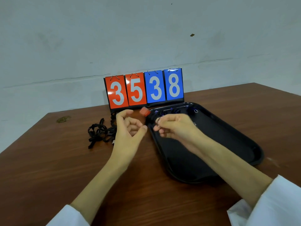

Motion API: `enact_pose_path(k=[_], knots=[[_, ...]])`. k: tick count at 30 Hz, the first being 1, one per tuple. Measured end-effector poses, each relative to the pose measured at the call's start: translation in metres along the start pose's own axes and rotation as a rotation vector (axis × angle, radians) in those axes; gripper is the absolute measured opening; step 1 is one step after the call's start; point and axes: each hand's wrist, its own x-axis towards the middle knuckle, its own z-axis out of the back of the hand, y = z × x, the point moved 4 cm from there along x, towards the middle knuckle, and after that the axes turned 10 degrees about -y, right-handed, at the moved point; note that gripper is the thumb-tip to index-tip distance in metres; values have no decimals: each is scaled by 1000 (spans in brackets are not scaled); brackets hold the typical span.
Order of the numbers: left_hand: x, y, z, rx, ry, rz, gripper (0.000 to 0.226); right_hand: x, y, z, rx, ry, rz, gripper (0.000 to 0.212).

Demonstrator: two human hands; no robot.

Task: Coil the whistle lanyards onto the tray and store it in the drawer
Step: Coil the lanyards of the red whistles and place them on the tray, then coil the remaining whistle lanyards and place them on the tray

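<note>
Over tray (pixel 231 137), lanyard (pixel 151 120) between fingers (pixel 164 119)

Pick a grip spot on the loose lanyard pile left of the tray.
Pinch the strap end jutting from the near-left edge of the lanyard pile, left hand coming from the near side. It lies flat, apart from the tangled loops, so it likely pulls free cleanly.

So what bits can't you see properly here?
- Drawer: outside the head view.
- Held lanyard: mostly covered by fingers of the right hand.
- Left hand: blurred, its grip unclear.
- Coiled lanyards at the far end of the tray: too small, dark on black.
- Loose lanyards: partly behind the left hand.
</note>
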Motion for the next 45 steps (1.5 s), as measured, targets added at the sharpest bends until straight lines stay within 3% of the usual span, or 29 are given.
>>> enact_pose_path(k=[5,10,16,24,27,30,32,34,40,45], knots=[[-3,19,-3,139,23,13,42,19,16,87,-298,-427,156,7],[-1,29,0,228,-40,19,34,26,-9,142,-726,-667,80,8],[0,35,5,279,-96,19,28,30,-20,141,-969,-668,76,14],[0,37,5,286,-111,13,27,24,-12,136,-1044,-676,88,27],[0,37,5,282,-121,11,29,14,4,123,-1030,-706,268,27],[1,38,6,281,-125,11,30,8,14,80,-1028,-490,528,27],[2,37,7,286,-136,-1,30,15,9,48,-1123,-269,545,40],[6,36,14,308,-193,-20,31,26,-1,26,-1226,-151,536,48],[28,50,58,320,-534,112,27,45,-13,15,-1393,-165,518,33],[32,62,68,304,-624,210,25,43,-15,8,-1337,-143,548,28]])
